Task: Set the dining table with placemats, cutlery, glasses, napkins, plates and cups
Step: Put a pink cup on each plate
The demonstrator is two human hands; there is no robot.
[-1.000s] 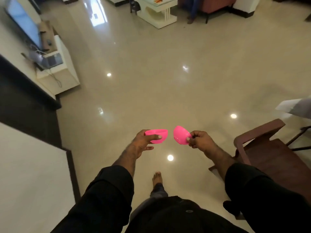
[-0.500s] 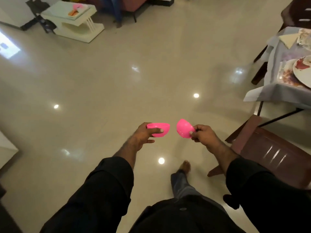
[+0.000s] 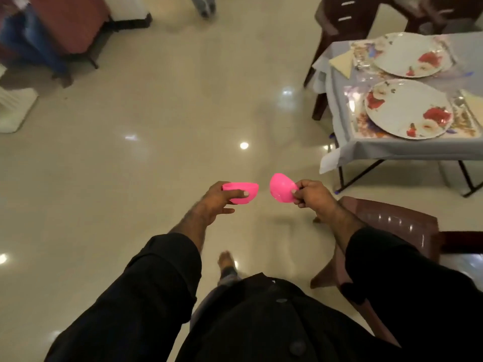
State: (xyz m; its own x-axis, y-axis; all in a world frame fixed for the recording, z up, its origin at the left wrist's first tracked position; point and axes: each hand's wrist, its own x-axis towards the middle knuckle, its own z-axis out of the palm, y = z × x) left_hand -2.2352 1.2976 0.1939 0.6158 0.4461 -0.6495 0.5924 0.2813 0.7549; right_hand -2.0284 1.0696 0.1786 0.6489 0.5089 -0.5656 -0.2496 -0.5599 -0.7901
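I carry two pink cups out in front of me above the floor. My left hand (image 3: pixel 218 198) grips the left pink cup (image 3: pixel 247 189) from the side, rim up. My right hand (image 3: pixel 312 195) pinches the right pink cup (image 3: pixel 281 188), which is tilted with its rounded outside toward me. The dining table (image 3: pixel 379 150), under a grey cloth, stands at the upper right. On it lie two floral plates, the nearer plate (image 3: pixel 407 109) and the farther plate (image 3: pixel 410 54), each on a patterned placemat (image 3: pixel 362 124), with a folded napkin (image 3: pixel 342 64) beside the farther one.
A brown plastic chair (image 3: pixel 386 220) stands just right of my right arm, and another brown chair (image 3: pixel 339 19) sits behind the table. A red armchair (image 3: pixel 68 24) and a white low table (image 3: pixel 13 111) are at the upper left. Glossy tiled floor lies ahead.
The view has swung to the right: the TV stand and white coffee table left the view and the dining table has come much closer. Both hands keep their hold on the cups.
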